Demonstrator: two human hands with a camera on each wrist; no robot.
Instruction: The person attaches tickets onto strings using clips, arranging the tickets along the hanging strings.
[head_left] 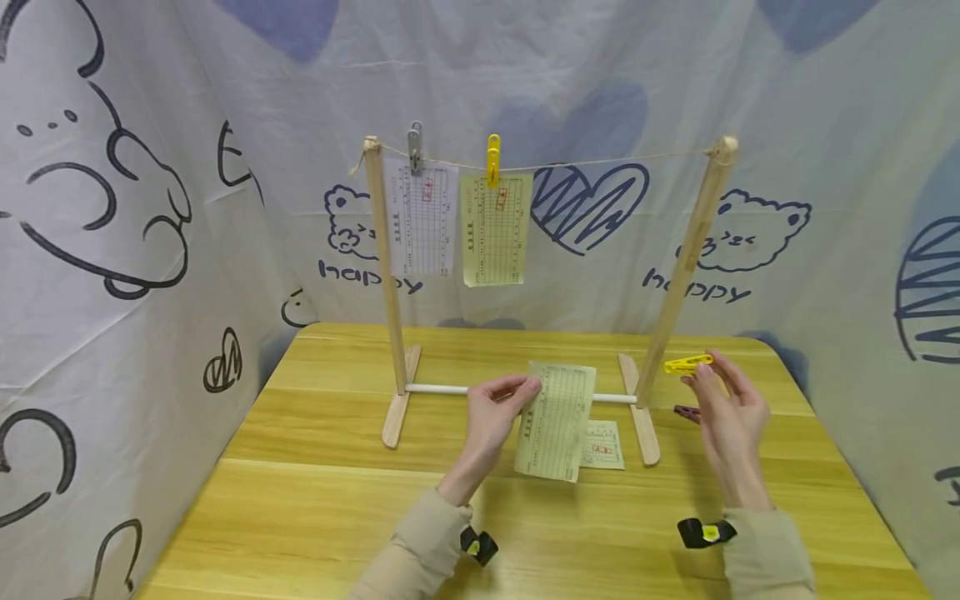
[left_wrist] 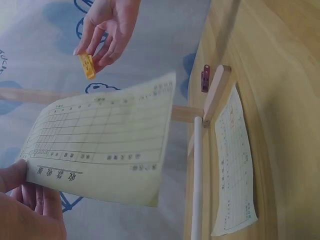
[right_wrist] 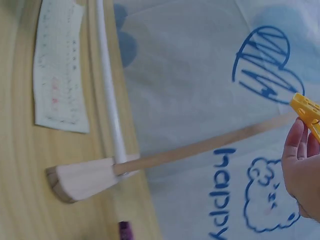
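Observation:
My left hand (head_left: 495, 421) pinches a pale yellow-green receipt slip (head_left: 555, 425) at its upper left edge, holding it above the table. In the left wrist view that receipt slip (left_wrist: 100, 140) bows slightly, with printed rows facing the camera. My right hand (head_left: 731, 417) pinches a yellow clothespin (head_left: 687, 365) to the right of the wooden frame. Another receipt slip (head_left: 603, 446) with a red stamp lies on the table, partly behind the held one. Beside the right hand, a dark red clothespin (head_left: 686, 412) lies on the table, partly hidden in the head view.
A wooden stand with two posts (head_left: 686, 271) carries a string (head_left: 615, 161). From it hang a white slip (head_left: 422, 229) under a grey clothespin (head_left: 415, 148) and a yellow slip (head_left: 495, 242) under a yellow clothespin (head_left: 492, 158). A white rod (head_left: 438, 389) joins the feet.

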